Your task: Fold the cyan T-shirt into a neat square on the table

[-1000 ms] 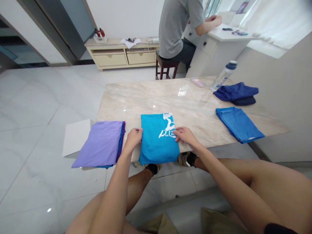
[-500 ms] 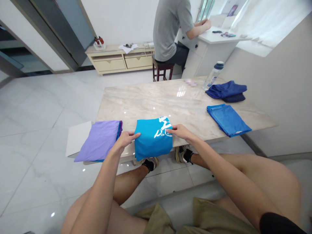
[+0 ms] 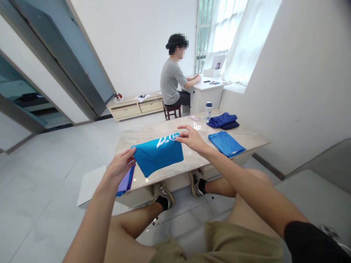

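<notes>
A folded blue cloth with white lettering near its upper edge hangs raised above the front of the table. My left hand grips its upper left corner between thumb and fingers. At the upper right corner, my right hand pinches the cloth, the index finger lifted off above it. Just beyond my left hand lies a folded purple cloth stack at the table's left end, mostly hidden by that hand and forearm. Right of my right hand, a folded blue cloth stack rests on the table.
The marble-look table stands in front of my knees. Toward its far right are crumpled navy cloth and a water bottle. A white board juts out at the left. Another person sits at a white desk.
Both hands have lifted the blue cloth off the table and tilted it up, its lower edge now hanging. The head view has tipped upward, showing more of the room and window.
</notes>
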### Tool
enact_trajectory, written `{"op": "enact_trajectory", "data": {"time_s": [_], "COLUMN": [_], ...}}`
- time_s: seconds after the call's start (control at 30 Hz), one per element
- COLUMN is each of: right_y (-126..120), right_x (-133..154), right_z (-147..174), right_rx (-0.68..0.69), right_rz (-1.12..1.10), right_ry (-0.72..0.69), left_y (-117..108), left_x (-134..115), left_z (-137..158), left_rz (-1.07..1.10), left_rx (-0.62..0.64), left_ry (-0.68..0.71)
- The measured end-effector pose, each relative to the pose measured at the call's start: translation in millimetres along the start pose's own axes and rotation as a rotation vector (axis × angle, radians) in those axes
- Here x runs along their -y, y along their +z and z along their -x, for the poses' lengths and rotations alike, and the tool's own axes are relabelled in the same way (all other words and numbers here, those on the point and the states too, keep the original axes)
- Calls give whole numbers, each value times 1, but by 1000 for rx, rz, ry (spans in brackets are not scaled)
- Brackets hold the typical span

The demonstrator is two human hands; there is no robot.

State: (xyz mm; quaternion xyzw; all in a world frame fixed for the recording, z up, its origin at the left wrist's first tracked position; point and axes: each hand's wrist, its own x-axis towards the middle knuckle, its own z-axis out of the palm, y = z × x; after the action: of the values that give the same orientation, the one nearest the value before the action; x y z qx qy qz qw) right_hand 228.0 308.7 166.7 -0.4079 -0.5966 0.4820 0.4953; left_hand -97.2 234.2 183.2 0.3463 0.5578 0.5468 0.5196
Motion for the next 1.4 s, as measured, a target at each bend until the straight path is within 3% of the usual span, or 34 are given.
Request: {"op": "enact_trajectory", "data": {"time_s": [0.13,0.23,0.43,0.67,0.83,1.13,1.23,1.4], "right_y": [-1,-4,-11,-23,-32,-33,-34,-33], "right_x": [52,81,100,60,36,12,-9,-56], "right_z": [3,17,46,44,36,34,35,28], "right_rx": [-66,-38,64,116,70,-18,-19,11], "right_rz": [124,181,221,336,525,808,696,460], "right_ry": [-103,-160,-166,-230,-276,-302,-245,-6], "left_y": [5,8,10,12,21,25,30,37], "left_x": [-19,-23,-23,-11,4,54,77,108], "left_z": [20,33,44,40,46,19,13,1], "left_rz": [-35,-20,-101,-277,-416,-446,-448,-393], "left_rx": [-54,-109,-159,-374,-284,-404,-419,-447], "left_ry": [11,-21,32,318,611,577,560,456]}}
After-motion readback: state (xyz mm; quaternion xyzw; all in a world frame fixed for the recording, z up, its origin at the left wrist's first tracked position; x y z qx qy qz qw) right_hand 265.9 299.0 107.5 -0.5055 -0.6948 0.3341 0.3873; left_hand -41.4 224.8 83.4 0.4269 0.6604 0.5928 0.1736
